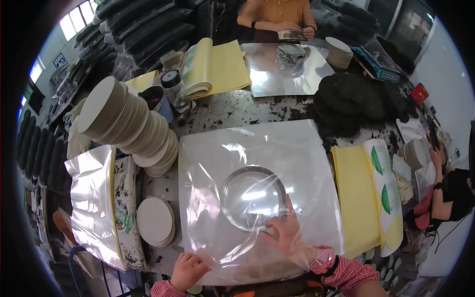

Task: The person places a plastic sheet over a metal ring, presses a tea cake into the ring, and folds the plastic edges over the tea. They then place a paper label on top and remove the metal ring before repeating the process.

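Observation:
A metal ring (226,189) lies on a large pale square board (316,148), with clear plastic film (213,173) over the board. My right hand (284,227) is at the ring's lower right edge, fingers apart, with film over or around the hand and wrist. Near the board's lower left corner, my left hand (189,271) has its fingers curled together at the film's edge; how much film is between them is too small to tell. Round white discs (154,221) are stacked left of the board.
Tall disc stacks (106,109) lean at the left beside a jar (175,89). Yellow sheets (356,198) lie at the right. Dark clumped material (346,101) sits behind. One person (279,17) works across the table, another (452,198) at the far right.

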Motion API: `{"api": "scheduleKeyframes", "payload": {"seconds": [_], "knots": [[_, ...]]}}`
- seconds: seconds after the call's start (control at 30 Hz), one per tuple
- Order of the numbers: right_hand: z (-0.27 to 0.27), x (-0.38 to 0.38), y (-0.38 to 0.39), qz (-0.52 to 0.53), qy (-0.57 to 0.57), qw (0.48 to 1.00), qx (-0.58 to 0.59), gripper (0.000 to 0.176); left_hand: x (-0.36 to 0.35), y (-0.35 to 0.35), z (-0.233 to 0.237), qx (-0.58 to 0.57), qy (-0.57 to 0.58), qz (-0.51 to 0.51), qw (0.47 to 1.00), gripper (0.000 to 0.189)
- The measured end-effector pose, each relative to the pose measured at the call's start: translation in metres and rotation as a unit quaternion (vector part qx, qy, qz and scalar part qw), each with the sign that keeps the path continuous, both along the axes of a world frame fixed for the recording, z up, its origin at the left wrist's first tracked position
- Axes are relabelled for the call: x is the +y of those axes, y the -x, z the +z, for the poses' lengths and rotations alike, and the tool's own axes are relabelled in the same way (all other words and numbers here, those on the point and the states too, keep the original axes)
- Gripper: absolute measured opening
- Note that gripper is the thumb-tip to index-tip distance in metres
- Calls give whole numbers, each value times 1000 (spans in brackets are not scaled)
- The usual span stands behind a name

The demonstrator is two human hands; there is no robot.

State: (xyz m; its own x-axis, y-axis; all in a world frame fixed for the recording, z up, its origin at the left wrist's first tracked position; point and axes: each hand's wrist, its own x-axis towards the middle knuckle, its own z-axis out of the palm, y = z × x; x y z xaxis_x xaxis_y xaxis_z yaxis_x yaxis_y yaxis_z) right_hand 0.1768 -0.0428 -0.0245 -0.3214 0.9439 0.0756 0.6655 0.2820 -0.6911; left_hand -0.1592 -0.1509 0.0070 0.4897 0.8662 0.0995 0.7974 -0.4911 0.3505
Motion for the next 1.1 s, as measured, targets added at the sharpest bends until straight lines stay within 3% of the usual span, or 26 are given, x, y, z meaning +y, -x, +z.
{"api": "scheduleKeyframes", "payload": {"seconds": [0.07,0.1,0.13,0.17,0.2,0.23,0.27,0.3,0.37,0.4,0.43,0.5,0.57,0.6,0.67,0.73,0.77,0.83,0.87,0.93,1.03,1.1], "knots": [[-6,-10,-9,14,12,1000,-19,46,15,1,-6,12,68,-1,998,22],[-15,-29,-18,44,-45,997,-54,46,22,9,-1,-34,81,20,996,26],[-25,-50,-31,75,-102,988,-93,47,30,15,9,-31,13,74,997,33],[-43,-85,-53,170,-90,976,-98,38,37,25,13,-3,-7,172,985,55],[-52,-108,-78,262,-73,956,-105,31,39,39,1,98,-40,271,957,82],[-23,-116,-97,312,-105,944,-32,30,44,55,-9,136,-15,319,938,95],[5,-123,-114,361,-136,921,41,30,41,69,-27,147,37,338,929,92],[10,-111,-136,356,-141,923,31,30,38,78,-38,171,6,316,933,90],[34,-75,-172,308,-146,940,-20,32,39,78,-41,188,25,321,928,83],[72,-25,-172,212,-206,951,-85,30,38,77,-43,188,6,318,929,77],[76,21,-184,119,-249,947,-162,35,41,75,-37,186,5,316,930,77],[78,121,-216,-47,-281,948,-142,51,45,73,-20,201,-81,276,936,63],[66,226,-250,-212,-354,909,-64,42,45,73,-11,155,-39,284,945,63],[68,268,-261,-252,-415,868,-103,36,45,75,-7,111,10,286,952,63],[67,335,-280,-329,-405,845,-114,38,43,86,-19,155,19,285,946,65],[69,368,-279,-444,-289,827,-189,40,46,86,-16,199,26,279,939,69],[71,379,-282,-445,-292,827,-184,40,47,79,-10,202,28,290,935,70],[76,390,-298,-492,-119,855,-118,39,47,79,-11,204,30,302,931,72],[68,392,-308,-500,-140,854,-32,35,44,84,-18,194,11,295,935,73],[57,389,-321,-508,-93,856,19,39,42,87,-30,177,-12,294,939,73],[43,394,-321,-540,-151,828,-3,49,42,89,-26,198,-16,285,938,72],[49,389,-300,-558,-136,818,-31,54,51,83,-1,146,96,315,933,73]]}}
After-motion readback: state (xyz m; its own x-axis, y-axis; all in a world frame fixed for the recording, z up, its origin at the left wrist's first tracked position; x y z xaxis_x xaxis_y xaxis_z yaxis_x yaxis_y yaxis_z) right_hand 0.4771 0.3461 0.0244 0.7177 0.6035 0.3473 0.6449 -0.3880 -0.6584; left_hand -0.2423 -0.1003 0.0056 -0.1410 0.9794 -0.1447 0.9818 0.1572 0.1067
